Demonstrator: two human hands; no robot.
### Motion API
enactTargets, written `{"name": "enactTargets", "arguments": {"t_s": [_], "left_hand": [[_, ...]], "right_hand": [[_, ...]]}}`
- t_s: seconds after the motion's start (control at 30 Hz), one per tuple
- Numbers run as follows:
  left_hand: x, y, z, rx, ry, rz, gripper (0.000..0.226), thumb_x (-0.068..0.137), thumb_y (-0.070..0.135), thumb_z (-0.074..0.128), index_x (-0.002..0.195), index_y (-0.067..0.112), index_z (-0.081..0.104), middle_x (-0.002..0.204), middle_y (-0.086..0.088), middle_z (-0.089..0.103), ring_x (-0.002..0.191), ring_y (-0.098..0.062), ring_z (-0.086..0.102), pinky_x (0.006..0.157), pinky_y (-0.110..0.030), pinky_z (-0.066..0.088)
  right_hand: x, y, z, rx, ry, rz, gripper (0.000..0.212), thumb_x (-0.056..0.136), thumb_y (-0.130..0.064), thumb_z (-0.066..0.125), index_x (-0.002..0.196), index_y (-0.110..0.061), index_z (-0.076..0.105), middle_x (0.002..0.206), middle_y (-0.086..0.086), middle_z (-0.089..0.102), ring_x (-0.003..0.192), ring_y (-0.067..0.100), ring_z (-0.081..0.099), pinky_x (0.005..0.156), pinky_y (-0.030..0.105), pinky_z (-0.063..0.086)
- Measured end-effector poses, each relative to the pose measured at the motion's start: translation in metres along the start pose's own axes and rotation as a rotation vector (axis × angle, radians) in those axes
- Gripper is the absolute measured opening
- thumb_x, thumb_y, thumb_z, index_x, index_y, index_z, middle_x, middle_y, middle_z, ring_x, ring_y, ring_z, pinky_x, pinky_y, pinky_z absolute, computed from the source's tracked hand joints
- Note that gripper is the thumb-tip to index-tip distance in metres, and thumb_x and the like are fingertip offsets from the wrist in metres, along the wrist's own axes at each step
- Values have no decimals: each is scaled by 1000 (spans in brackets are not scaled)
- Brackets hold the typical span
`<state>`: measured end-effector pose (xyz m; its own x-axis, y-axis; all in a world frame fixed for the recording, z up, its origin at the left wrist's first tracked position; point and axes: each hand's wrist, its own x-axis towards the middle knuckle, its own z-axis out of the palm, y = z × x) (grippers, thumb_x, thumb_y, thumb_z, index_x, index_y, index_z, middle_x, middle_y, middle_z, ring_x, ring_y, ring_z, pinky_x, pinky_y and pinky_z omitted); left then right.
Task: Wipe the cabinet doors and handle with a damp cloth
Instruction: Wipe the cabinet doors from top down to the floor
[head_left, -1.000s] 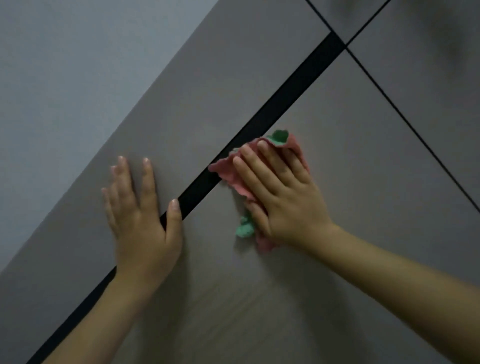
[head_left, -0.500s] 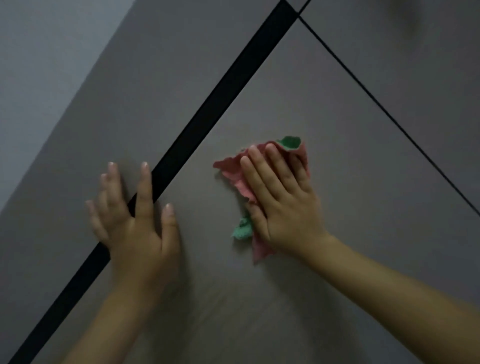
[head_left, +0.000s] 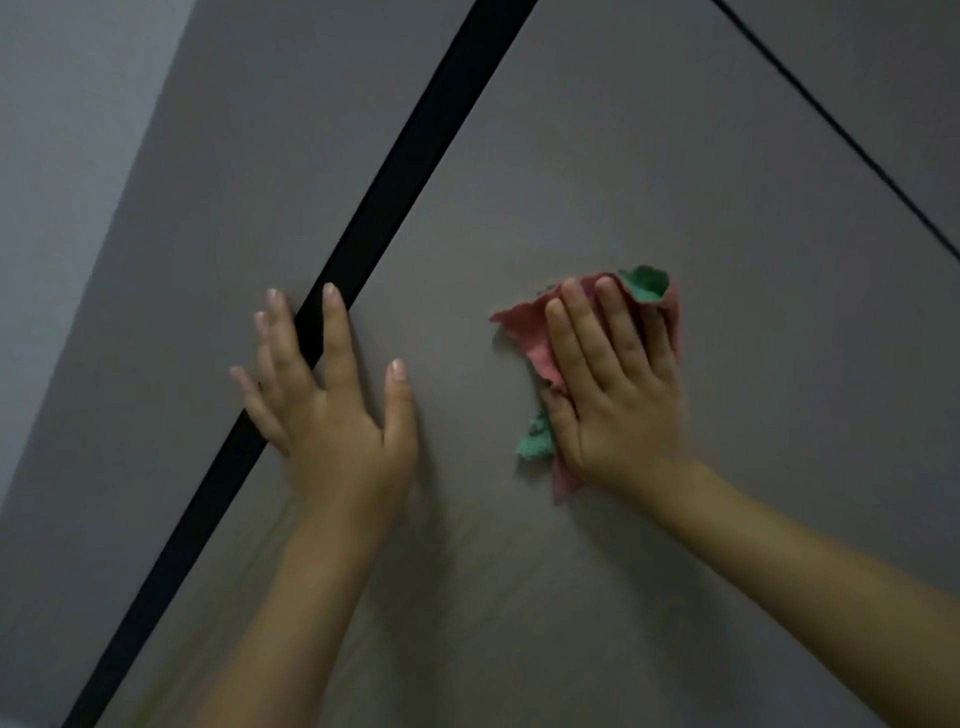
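Right hand (head_left: 618, 395) pressed flat on a cloth (head_left: 524, 332) (soft, likely bunching) against the door (head_left: 623, 156); left hand (head_left: 332, 405) lay spread, holding nothing.

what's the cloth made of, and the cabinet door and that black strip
Cloth: looks like soft fabric, perhaps microfibre; pink with green patches, crumpled, with ragged edges under the right hand.
Cabinet door: smooth, matte grey-brown panel, probably laminate or painted board; flat and even, with no glare.
Black strip: straight and dark between the panels; a recessed gap or a matte handle profile, I cannot tell which.
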<state>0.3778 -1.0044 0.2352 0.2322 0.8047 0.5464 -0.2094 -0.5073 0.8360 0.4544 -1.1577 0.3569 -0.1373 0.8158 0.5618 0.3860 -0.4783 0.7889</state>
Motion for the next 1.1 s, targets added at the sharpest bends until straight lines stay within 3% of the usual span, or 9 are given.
{"name": "enactTargets", "arguments": {"t_s": [0.07, 0.27, 0.43, 0.53, 0.67, 0.77, 0.9, 1.0, 1.1], "left_hand": [[0, 3, 4, -6, 17, -15, 67, 94, 42, 38, 153, 22, 13, 160, -9, -3, 147, -22, -7, 115, -45, -12], [-2, 14, 12, -2, 43, -26, 76, 93, 49, 41, 152, 10, 12, 157, -23, 0, 146, -34, -3, 113, -52, -9], [-10, 25, 19, 27, 111, -30, 80, 92, 51, 46, 151, 5, 16, 156, -25, 5, 145, -37, 1, 113, -55, -6], [-23, 36, 28, 22, 90, 117, 76, 91, 48, 46, 151, 10, 18, 157, -21, 8, 145, -33, 3, 113, -53, -5], [-33, 33, 33, 102, 5, 254, 69, 91, 45, 40, 151, 15, 22, 158, -14, 13, 145, -27, 7, 113, -54, -2], [-34, 33, 31, 149, -32, 226, 71, 90, 44, 38, 151, 14, 19, 159, -12, 11, 146, -26, 5, 113, -54, -4], [-37, 43, 38, 209, -34, 216, 78, 91, 51, 32, 152, 9, 8, 159, -15, 0, 146, -26, -5, 114, -51, -8], [-41, 49, 48, 186, 16, 192, 79, 91, 51, 32, 152, 6, 7, 159, -16, -1, 146, -25, -5, 114, -49, -8], [-43, 48, 53, 186, 38, 221, 77, 91, 50, 32, 152, 11, 9, 159, -15, 0, 146, -23, -4, 114, -47, -9]], "right_hand": [[-7, -11, 4, -2, -15, 19, 61, 96, -31, 41, 149, -8, 23, 152, 4, 23, 145, 23, 9, 116, 47, 14], [-75, -7, -3, -62, -192, -312, 57, 99, -35, 30, 150, -14, 18, 159, 3, 14, 146, 22, 8, 118, 39, 3], [-38, 33, -8, -49, -25, 3, 60, 96, -29, 40, 149, -8, 21, 152, 10, 28, 145, 23, 10, 117, 44, 11], [-38, 20, 0, -2, 46, 154, 56, 95, -29, 39, 145, -4, 29, 150, 13, 31, 143, 29, 16, 116, 45, 12], [-125, -28, 6, 56, -156, -219, 50, 99, -30, 36, 145, -14, 35, 153, 4, 28, 145, 22, 16, 108, 38, 19], [-146, 7, -6, 7, -207, -375, 54, 96, -29, 38, 147, -15, 30, 155, 6, 25, 144, 23, 21, 109, 40, 22], [-72, 76, -18, -34, 17, -9, 55, 95, -29, 40, 145, -5, 32, 149, 14, 32, 141, 32, 23, 116, 42, 12], [-43, 71, -17, -12, 101, 243, 61, 92, -31, 43, 145, -4, 30, 151, 15, 30, 140, 32, 21, 117, 39, 4], [-86, 23, -2, 97, 50, 112, 62, 89, -29, 51, 144, -7, 34, 152, 7, 28, 142, 29, 20, 115, 41, 13]]}}
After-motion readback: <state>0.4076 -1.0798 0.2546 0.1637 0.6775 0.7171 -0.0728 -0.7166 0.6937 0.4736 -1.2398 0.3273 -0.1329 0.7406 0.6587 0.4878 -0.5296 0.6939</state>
